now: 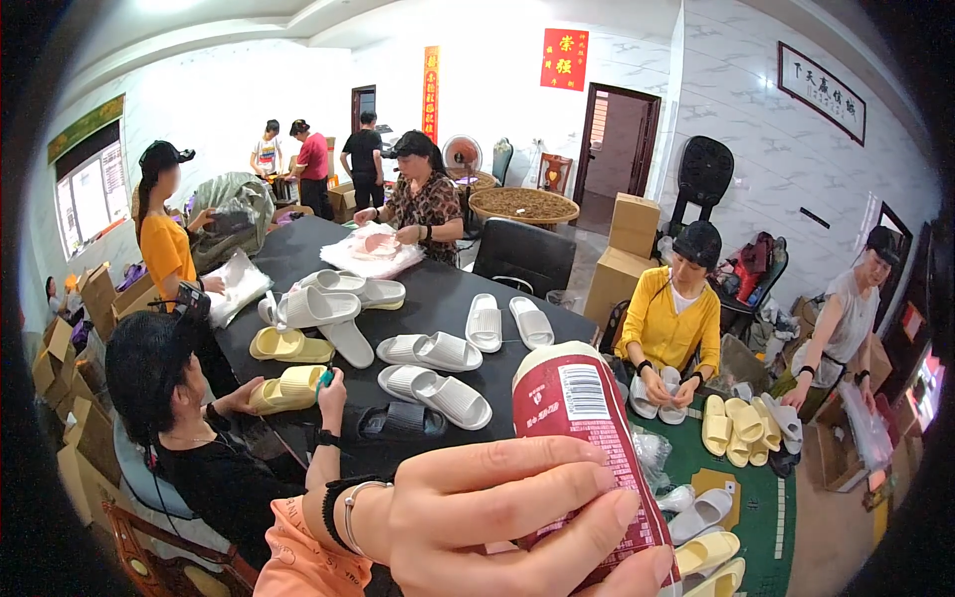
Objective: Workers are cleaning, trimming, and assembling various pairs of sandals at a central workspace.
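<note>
My left hand reaches in from the lower edge, close in front of the view, with an orange sleeve, a black band and a thin bangle at the wrist. Its fingers are wrapped around a dark red cylindrical drink container with a pale rounded end, a barcode and small print. The container is tilted, its pale end away from me; its lower part is hidden by my fingers or cut off by the frame. My right hand does not show. Beyond the container lie pairs of grey slippers and a black slipper.
A dark table holds grey and yellow slippers and clear plastic bags. At left, a co-worker holds a yellow slipper and a small green-handled tool. On the right, other people handle slippers by a green mat. Cardboard boxes stand behind.
</note>
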